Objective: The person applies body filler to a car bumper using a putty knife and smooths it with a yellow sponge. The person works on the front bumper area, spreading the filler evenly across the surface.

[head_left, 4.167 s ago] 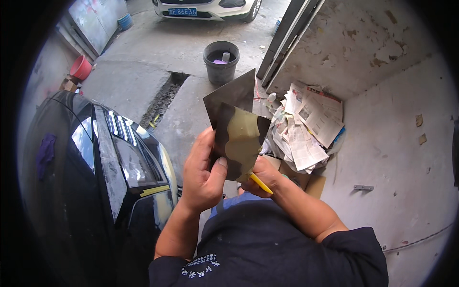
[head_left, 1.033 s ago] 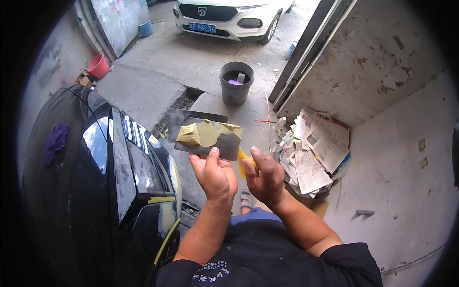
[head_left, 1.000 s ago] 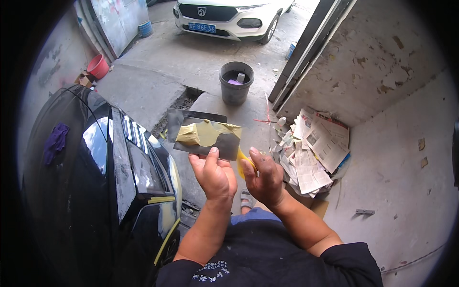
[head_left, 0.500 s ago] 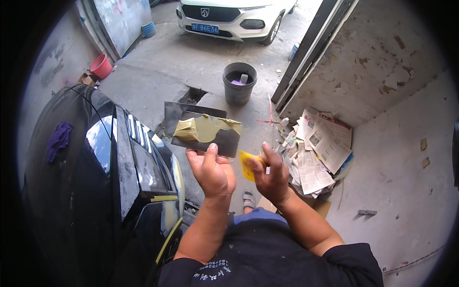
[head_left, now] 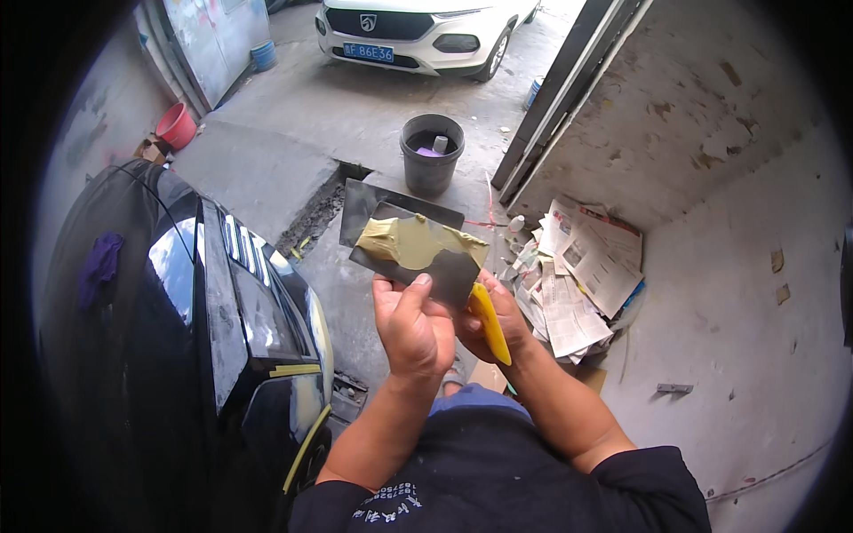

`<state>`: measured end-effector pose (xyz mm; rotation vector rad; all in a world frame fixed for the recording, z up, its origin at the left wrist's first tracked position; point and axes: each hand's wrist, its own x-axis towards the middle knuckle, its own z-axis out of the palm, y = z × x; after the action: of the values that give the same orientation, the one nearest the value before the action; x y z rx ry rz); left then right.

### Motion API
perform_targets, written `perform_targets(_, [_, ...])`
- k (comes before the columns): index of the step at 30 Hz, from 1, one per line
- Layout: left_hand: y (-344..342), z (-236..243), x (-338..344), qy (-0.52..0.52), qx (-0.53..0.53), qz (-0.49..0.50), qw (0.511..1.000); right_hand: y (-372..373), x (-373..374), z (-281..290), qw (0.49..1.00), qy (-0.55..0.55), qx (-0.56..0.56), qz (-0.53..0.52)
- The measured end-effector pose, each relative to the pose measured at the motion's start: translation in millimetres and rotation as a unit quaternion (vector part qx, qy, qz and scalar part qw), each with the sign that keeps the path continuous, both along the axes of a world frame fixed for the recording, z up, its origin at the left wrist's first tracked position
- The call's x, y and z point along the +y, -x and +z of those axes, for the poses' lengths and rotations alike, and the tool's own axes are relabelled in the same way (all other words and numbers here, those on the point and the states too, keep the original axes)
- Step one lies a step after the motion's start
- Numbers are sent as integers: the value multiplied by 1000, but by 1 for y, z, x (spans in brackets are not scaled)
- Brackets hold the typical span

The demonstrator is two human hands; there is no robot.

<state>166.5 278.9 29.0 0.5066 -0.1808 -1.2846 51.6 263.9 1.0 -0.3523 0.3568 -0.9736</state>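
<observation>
In my left hand (head_left: 414,327) is a dark flat mixing board (head_left: 455,277), gripped at its near edge with the thumb on top. A thick smear of yellow-green putty (head_left: 418,246) lies across it. Another dark plate (head_left: 364,206) shows behind the far side; whether the two are joined is hidden. My right hand (head_left: 512,313) is closed around a yellow plastic spreader (head_left: 490,330), held almost edge-on at the board's right corner. Some of its fingers are hidden behind the board and spreader.
A black car (head_left: 133,355) with masking tape (head_left: 298,369) and sanded patches stands at left, a purple cloth (head_left: 100,268) on it. Ahead are a grey bucket (head_left: 430,178) and a white car (head_left: 418,40). Newspapers (head_left: 577,306) are heaped by the right wall (head_left: 737,293).
My right hand has swung in to the left and down, bringing the spreader against the board's right side. The board has shifted right and tilted. The whole view has moved slightly.
</observation>
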Motion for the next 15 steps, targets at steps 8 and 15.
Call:
perform_targets(8, [3,10,-2,36,8,6,999,-5,4,-2,992,-12,-125,15])
perform_targets(15, [7,4,-2,42,2,2,999,-7,6,1,998,-40,-52,5])
